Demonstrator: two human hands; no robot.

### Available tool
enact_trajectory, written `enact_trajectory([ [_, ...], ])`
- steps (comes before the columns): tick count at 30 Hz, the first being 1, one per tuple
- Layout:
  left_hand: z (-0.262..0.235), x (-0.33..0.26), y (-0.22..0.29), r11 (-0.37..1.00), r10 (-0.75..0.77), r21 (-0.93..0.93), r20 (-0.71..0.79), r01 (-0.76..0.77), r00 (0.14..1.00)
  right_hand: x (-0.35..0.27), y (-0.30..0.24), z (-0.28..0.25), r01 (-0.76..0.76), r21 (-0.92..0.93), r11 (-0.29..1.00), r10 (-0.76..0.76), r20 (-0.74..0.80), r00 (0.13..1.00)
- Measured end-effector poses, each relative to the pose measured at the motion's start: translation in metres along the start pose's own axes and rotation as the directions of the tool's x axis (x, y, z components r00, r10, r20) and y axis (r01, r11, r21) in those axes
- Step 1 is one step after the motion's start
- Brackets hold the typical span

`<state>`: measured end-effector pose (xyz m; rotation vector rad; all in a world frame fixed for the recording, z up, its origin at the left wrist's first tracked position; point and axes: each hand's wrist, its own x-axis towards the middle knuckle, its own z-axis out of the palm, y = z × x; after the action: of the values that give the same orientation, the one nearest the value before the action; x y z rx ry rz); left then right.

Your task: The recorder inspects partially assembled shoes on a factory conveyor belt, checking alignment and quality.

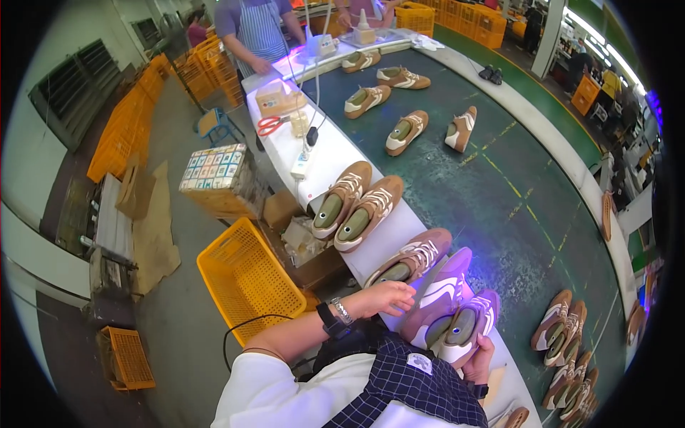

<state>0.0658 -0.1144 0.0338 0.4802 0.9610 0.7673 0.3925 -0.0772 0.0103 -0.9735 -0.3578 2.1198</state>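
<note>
My right hand [481, 359] is wrapped round the heel side of a white and tan sneaker [465, 329], tilted on the bench near my body under violet light. Beside it another sneaker [441, 291] lies on its side, also tinted violet. My left hand [385, 298] hovers over the bench edge at that shoe's left, fingers drawn together; what they pinch, if anything, is too small to make out. Just beyond this hand stands a brown sneaker [412, 260] with white laces. Farther up the bench, a pair of brown sneakers [355, 207] stands side by side.
Right of the white bench [335, 153], a dark green belt [492, 192] carries several sneakers. Red scissors [270, 126], a power strip [302, 164] and a small carton [280, 98] lie farther up. A yellow crate [250, 274] stands at my left. A co-worker in a striped apron [261, 39] is opposite.
</note>
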Motion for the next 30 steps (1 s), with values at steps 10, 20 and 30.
enact_trajectory([
  [10, -0.028, -0.028, 0.015, 0.985, 0.121, 0.141, -0.114, -0.104, 0.986, -0.008, -0.002, 0.007, 0.002, -0.017, 1.0, -0.002, -0.004, 1.0],
  [20, -0.069, -0.04, 0.065, 0.925, 0.374, 0.22, -0.39, -0.309, 0.842, -0.009, 0.0, 0.001, -0.002, 0.001, 1.0, 0.002, -0.019, 1.0],
  [30, -0.226, -0.015, 0.082, 0.685, 0.635, 0.729, -0.606, 0.014, 0.479, -0.008, 0.002, -0.004, -0.035, 0.064, 0.997, 0.035, -0.004, 0.999],
])
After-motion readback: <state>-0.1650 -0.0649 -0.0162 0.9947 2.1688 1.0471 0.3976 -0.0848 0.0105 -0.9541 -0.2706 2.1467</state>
